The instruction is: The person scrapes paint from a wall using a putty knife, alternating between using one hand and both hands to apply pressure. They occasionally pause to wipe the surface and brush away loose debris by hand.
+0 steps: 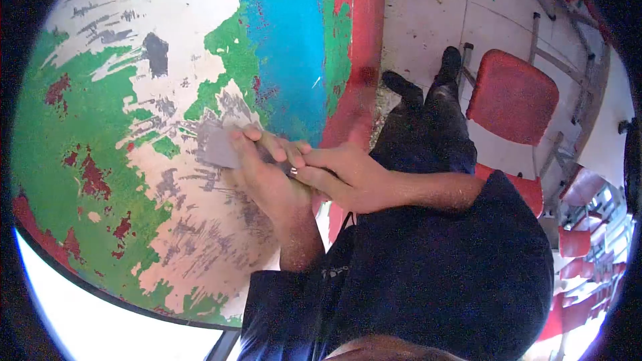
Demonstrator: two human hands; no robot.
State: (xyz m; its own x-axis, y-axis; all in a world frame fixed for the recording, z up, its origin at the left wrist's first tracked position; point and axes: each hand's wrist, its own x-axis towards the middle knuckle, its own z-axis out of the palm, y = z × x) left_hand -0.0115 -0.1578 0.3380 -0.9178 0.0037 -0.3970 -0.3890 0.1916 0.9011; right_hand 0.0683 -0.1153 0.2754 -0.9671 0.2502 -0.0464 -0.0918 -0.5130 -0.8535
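Note:
A flat grey scraper blade (217,145) lies against the patchy painted surface (87,113), with a dark part of its handle showing between my fingers. My left hand (267,180) is closed over the blade's rear part, its fingertips near the metal. Behind it, my right hand (351,177) is wrapped round the handle end, and the fingers of both hands overlap. A small shiny metal bit shows between the hands. Around the blade, the paint is scraped to white and pale pink with grey streaks. Green and blue paint areas border this patch.
A red band (364,40) runs along the surface's right side. Beyond it are a speckled pale floor (424,0), my legs and dark shoes (451,63), and a red chair (511,97) with a metal frame. Several more red chairs stand at the far right.

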